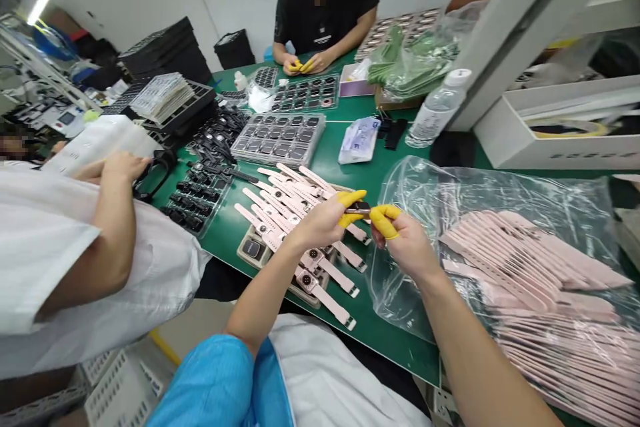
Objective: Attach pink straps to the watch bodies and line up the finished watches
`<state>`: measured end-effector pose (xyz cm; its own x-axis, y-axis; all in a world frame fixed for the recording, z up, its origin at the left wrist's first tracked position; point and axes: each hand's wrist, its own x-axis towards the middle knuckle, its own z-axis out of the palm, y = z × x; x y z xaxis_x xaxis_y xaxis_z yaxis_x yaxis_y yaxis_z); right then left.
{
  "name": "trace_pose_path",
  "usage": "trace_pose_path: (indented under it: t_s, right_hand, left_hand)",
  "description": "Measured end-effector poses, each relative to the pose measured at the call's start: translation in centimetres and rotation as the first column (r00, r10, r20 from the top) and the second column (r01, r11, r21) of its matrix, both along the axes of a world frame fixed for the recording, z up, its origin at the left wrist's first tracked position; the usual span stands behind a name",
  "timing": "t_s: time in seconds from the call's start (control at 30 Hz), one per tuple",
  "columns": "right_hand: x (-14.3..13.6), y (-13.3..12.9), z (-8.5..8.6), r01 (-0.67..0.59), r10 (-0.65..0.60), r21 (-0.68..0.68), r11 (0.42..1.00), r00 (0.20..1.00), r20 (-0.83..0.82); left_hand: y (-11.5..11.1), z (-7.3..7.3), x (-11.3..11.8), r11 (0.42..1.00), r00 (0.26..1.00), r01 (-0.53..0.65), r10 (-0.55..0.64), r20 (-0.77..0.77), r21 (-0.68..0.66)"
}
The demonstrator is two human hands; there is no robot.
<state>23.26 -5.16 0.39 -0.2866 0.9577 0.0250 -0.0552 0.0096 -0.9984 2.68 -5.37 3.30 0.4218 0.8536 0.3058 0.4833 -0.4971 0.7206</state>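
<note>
My left hand (pixel 327 217), with yellow finger cots, grips a dark smartwatch case (pixel 359 209) between thumb and fingers. My right hand (pixel 400 233), also in yellow cots, is closed at the right edge of the same case; whether a small part sits in its pinch is hidden. Below and left of my hands lie several smartwatches with pink straps (pixel 285 213), spread over a tray (pixel 249 250). Just right of my right hand is a clear plastic bag (pixel 400 280) with stacked pink watch straps (pixel 530 260) in it.
Trays of watch cases (pixel 280 133) and black-strapped watches (pixel 197 197) lie left of centre. A water bottle (pixel 437 110) stands by the grey post (pixel 510 33). A co-worker (pixel 327 7) sits opposite; another person in white (pixel 100 233) is close on my left. A white box (pixel 565 127) stands right.
</note>
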Motion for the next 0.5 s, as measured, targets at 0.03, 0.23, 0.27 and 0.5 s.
trace_pose_path:
  t_s: [0.03,0.23,0.27,0.5]
  right_hand:
    - [0.1,0.0,-0.2,-0.033,0.028,0.060,0.998,0.996,0.083]
    - [-0.5,-0.7,-0.3,-0.212,0.012,0.400,0.892,0.894,0.448]
    - [-0.8,-1.1,-0.3,-0.246,0.001,0.436,0.866,0.872,0.489]
    - [-4.8,-7.0,1.5,-0.585,0.130,0.391,0.711,0.655,0.745]
  left_hand:
    - [-0.3,0.8,-0.9,0.999,0.999,-0.033,0.033,-0.038,-0.002]
    - [-2.9,5.2,-7.7,0.983,0.887,-0.184,0.165,-0.432,-0.003]
    - [-3.7,5.7,-8.7,0.981,0.855,-0.191,0.170,-0.490,0.007]
    - [-10.8,7.2,-13.9,0.926,0.854,-0.244,0.063,-0.517,-0.289]
